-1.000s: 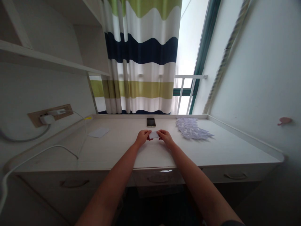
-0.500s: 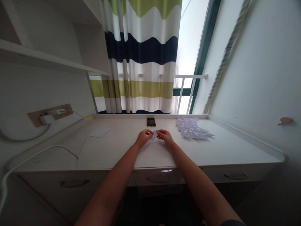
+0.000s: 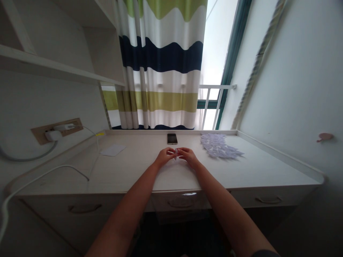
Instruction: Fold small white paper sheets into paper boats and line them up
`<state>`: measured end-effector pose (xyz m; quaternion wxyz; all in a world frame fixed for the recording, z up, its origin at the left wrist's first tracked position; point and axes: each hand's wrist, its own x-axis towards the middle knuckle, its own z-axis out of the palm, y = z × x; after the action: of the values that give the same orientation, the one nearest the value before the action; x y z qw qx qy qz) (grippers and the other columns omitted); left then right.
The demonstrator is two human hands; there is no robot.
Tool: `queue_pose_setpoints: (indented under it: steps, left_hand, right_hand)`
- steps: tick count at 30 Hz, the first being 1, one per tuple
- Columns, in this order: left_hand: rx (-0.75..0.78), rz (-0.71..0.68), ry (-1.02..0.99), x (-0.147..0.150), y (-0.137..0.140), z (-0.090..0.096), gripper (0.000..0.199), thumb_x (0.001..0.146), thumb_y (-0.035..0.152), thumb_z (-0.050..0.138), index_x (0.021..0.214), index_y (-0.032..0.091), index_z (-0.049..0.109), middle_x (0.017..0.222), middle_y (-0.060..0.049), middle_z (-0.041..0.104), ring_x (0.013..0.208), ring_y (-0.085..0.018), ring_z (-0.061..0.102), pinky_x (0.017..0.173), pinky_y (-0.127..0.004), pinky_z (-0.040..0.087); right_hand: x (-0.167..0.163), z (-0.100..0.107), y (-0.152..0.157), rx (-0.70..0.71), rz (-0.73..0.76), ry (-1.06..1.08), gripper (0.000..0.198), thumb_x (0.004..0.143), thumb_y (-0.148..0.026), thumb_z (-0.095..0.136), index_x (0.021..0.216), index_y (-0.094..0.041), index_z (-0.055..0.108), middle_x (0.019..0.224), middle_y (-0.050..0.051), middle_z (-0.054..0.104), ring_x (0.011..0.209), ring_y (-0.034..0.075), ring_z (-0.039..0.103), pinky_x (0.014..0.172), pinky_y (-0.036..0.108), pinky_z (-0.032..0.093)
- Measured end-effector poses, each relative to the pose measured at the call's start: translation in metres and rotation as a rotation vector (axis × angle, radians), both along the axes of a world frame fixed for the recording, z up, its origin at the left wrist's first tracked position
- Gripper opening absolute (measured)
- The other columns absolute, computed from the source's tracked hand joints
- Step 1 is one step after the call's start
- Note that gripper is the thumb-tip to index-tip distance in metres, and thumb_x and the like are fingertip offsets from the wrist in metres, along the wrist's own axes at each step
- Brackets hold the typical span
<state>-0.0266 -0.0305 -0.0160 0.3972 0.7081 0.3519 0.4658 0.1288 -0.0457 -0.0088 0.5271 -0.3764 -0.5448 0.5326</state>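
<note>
Between my hands, just above the desk, is a small piece of folded white paper (image 3: 176,154), seen nearly edge-on. My left hand (image 3: 164,156) pinches it from the left with thumb and fingers. From the right, my right hand (image 3: 187,155) grips its other side, and the fingertips of both hands almost meet. Much of the paper is hidden by the fingers. To the right lies a spread of many folded white paper pieces (image 3: 218,146), overlapping in rows. Flat on the desk at the left rests a stack or sheet of white paper (image 3: 113,150).
A dark phone (image 3: 172,139) lies just beyond my hands on the white desk (image 3: 128,178). At the left, a white cable (image 3: 66,166) crosses the desk, and plugs (image 3: 54,135) sit in a wall socket. A raised rim (image 3: 281,157) edges the desk. A striped curtain (image 3: 166,57) hangs behind.
The paper between my hands has turned from showing a broad face to a narrow edge. My fingertips have come closer together around it.
</note>
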Motion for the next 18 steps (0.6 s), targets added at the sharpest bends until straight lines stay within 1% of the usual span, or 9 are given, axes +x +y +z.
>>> queue_pose_setpoints:
  steps: [6, 9, 12, 15, 17, 18]
  left_hand:
    - [-0.027, -0.004, -0.022, 0.0003, -0.0014, 0.0012, 0.033, 0.058, 0.037, 0.066, 0.075, 0.012, 0.054, 0.075, -0.005, 0.06, 0.065, -0.014, 0.059, 0.06, -0.027, 0.046]
    - [-0.036, 0.006, -0.018, 0.0006, -0.0006, 0.0003, 0.029, 0.06, 0.035, 0.064, 0.074, 0.012, 0.052, 0.075, -0.004, 0.059, 0.063, -0.013, 0.058, 0.059, -0.027, 0.046]
    - [-0.033, 0.017, -0.03, 0.0004, 0.0019, -0.0013, 0.021, 0.064, 0.029, 0.059, 0.076, 0.013, 0.051, 0.077, -0.003, 0.057, 0.066, -0.013, 0.057, 0.057, -0.025, 0.046]
    - [0.003, 0.121, 0.017, -0.0005, 0.0035, -0.0017, 0.015, 0.065, 0.019, 0.052, 0.079, 0.015, 0.051, 0.069, 0.0, 0.054, 0.062, -0.011, 0.053, 0.053, -0.022, 0.042]
    - [0.048, 0.198, 0.083, -0.0012, 0.0029, -0.0006, 0.017, 0.064, 0.016, 0.051, 0.08, 0.015, 0.052, 0.062, 0.003, 0.052, 0.056, -0.01, 0.049, 0.05, -0.021, 0.039]
    - [0.069, 0.215, 0.11, -0.0014, 0.0021, 0.0003, 0.017, 0.063, 0.017, 0.051, 0.08, 0.015, 0.053, 0.061, 0.003, 0.052, 0.054, -0.01, 0.047, 0.05, -0.021, 0.038]
  right_hand:
    - [-0.0001, 0.0016, -0.0018, -0.004, 0.012, 0.008, 0.027, 0.057, -0.036, 0.067, 0.077, -0.017, 0.065, 0.068, 0.003, 0.065, 0.065, 0.013, 0.059, 0.064, 0.027, 0.042]
    - [-0.0003, 0.0025, -0.0024, -0.016, 0.011, 0.022, 0.025, 0.054, -0.03, 0.067, 0.076, -0.018, 0.066, 0.067, 0.002, 0.065, 0.064, 0.013, 0.058, 0.066, 0.028, 0.042]
    - [-0.0004, 0.0018, -0.0011, -0.001, -0.01, 0.012, 0.02, 0.053, -0.023, 0.065, 0.073, -0.017, 0.066, 0.066, 0.002, 0.064, 0.061, 0.012, 0.057, 0.064, 0.027, 0.042]
    - [-0.0002, -0.0005, 0.0013, 0.03, -0.041, -0.022, 0.017, 0.055, -0.02, 0.059, 0.07, -0.017, 0.067, 0.065, 0.001, 0.064, 0.057, 0.01, 0.053, 0.059, 0.025, 0.04]
    - [0.0, -0.0021, 0.0027, 0.043, -0.048, -0.047, 0.017, 0.056, -0.019, 0.056, 0.069, -0.017, 0.067, 0.063, 0.0, 0.063, 0.056, 0.009, 0.051, 0.057, 0.024, 0.039]
    - [0.0001, -0.0028, 0.0031, 0.046, -0.046, -0.06, 0.017, 0.056, -0.019, 0.055, 0.068, -0.018, 0.067, 0.063, 0.0, 0.062, 0.056, 0.009, 0.051, 0.056, 0.023, 0.039]
